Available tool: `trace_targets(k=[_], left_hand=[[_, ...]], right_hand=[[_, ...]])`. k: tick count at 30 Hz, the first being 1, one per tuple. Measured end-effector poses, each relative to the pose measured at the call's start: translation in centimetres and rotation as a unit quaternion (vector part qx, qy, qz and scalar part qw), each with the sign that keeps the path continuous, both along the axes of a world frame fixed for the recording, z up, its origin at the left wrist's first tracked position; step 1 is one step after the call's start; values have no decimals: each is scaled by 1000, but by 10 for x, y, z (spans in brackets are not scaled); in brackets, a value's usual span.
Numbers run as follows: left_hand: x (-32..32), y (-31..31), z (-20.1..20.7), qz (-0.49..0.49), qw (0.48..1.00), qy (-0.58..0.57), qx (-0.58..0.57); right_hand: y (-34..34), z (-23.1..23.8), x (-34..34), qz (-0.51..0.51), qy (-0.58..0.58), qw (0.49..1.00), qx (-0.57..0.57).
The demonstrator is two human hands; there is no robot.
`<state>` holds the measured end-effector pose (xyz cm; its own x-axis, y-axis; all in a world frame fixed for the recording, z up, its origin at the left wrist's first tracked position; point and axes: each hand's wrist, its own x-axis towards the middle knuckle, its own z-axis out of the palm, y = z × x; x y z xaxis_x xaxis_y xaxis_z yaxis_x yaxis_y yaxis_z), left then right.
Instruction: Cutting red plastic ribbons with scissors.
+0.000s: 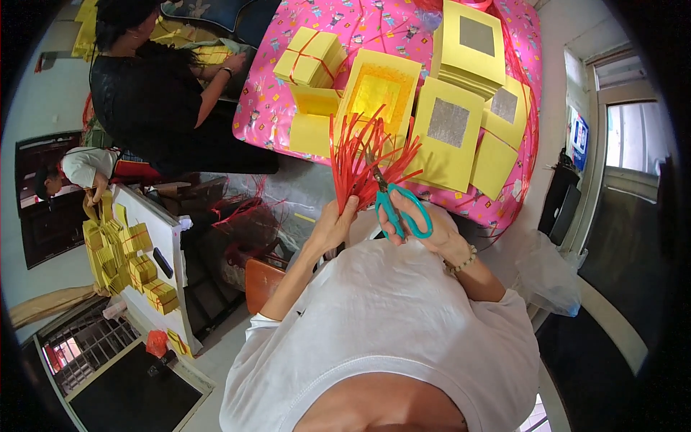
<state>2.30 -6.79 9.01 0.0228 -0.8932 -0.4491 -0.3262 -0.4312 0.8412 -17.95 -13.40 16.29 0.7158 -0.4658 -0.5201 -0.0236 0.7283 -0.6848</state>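
My left hand [332, 225] is closed round a bunch of red plastic strips [350, 169], whose loose ends fan out upward and to the right. In my right hand [432, 229] is a pair of scissors [389, 210] with teal handles, my fingers through the loops. The dark blades point up into the strips, and their tips are partly hidden among them. Just beyond the bunch, on the table, lie a stack of yellow paper sheets with a gold patch [381, 72] and another stack with a silver square [440, 155].
The table [252, 119] has a pink patterned cover. It also bears a tied yellow paper bundle [309, 57] and a tall yellow stack [468, 54]. One person [151, 93] sits at the left; another [93, 173] bends over a white table [169, 237] with yellow bundles. A plastic bag [548, 277] hangs right.
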Motion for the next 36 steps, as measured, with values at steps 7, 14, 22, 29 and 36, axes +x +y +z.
trace_targets(k=[7,14,22,29,36], left_hand=[[1,3,-4,-11,1000,18,-5],[-1,2,2,-17,999,8,-26],[-4,2,-1,-7,999,5,-32],[-2,3,-11,14,998,56,-16],[-4,2,-6,8,999,42,1]], right_hand=[[0,-9,5,35,-25,999,24],[-1,-14,7,26,-25,998,59],[0,-14,9,27,-1,999,45],[1,-15,10,27,-6,999,46],[2,-17,12,25,-1,998,60]])
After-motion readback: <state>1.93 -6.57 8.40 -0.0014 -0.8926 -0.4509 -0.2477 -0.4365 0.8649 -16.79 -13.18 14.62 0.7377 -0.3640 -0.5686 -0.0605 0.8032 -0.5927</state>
